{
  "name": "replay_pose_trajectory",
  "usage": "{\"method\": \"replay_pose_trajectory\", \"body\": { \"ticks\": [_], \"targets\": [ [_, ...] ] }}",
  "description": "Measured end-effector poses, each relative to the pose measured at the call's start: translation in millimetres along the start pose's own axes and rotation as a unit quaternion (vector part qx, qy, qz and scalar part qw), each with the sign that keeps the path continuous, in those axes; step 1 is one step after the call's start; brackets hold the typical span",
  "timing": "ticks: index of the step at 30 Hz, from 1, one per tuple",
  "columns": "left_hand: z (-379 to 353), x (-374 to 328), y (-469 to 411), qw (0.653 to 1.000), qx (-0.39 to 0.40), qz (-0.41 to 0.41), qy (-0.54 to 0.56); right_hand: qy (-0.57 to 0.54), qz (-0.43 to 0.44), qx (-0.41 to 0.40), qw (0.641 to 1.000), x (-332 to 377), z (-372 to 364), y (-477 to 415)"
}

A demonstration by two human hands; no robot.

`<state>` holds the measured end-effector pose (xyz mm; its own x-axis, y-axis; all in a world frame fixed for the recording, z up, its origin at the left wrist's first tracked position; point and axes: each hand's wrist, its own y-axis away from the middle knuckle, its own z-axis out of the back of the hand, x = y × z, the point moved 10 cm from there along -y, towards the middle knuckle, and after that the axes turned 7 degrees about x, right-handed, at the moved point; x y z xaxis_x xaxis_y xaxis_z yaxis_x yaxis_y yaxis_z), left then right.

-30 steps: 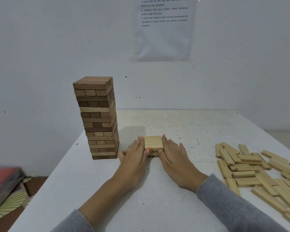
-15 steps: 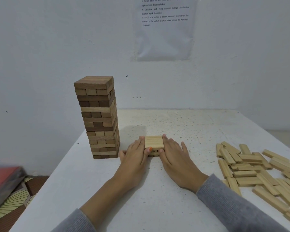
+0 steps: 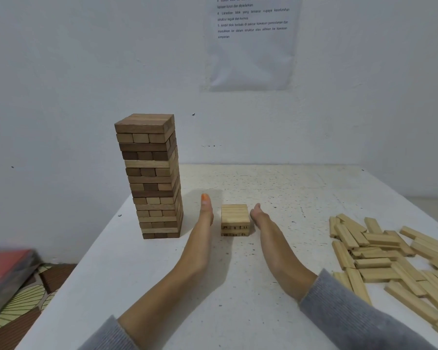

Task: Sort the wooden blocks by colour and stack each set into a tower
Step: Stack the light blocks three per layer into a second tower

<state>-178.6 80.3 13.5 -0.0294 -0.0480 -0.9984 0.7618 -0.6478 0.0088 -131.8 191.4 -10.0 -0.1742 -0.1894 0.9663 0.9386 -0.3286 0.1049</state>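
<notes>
Fingers straight and holding nothing, the left hand [image 3: 205, 215] and right hand [image 3: 260, 219] flank the short pale stack [image 3: 235, 217] mid-worktop [image 3: 238, 311]; brown tower [image 3: 152, 178] left, loose pale blocks [image 3: 390, 256] right

The white desk [image 3: 288, 188], speckled with dark flecks, stands against the wall. On its left side rises a tall tower of brown blocks [image 3: 153, 178]. Near the middle sits a low stack of pale blocks [image 3: 235, 218], numbers printed on its near ends. A loose heap of pale blocks [image 3: 390, 256] sprawls along the right edge, well apart from the stack.
</notes>
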Motion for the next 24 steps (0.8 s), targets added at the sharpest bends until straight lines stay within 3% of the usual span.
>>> {"method": "replay_pose_trajectory", "body": {
  "ticks": [3, 10, 24],
  "targets": [
    [-11.8, -8.2, 0.9, 0.999, 0.019, -0.003, -0.026, 0.008, -0.012, -0.002, 1.000, -9.2, -5.6, -3.1],
    [-28.0, -10.3, 5.9, 0.998, 0.029, 0.020, 0.046, 0.013, -0.020, -0.010, 1.000, -5.5, -6.0, 2.0],
    [-22.9, -10.7, 8.4, 0.999, 0.034, 0.026, 0.015, 0.019, -0.011, -0.009, 1.000, 3.0, -6.6, 9.0]
  ]
}}
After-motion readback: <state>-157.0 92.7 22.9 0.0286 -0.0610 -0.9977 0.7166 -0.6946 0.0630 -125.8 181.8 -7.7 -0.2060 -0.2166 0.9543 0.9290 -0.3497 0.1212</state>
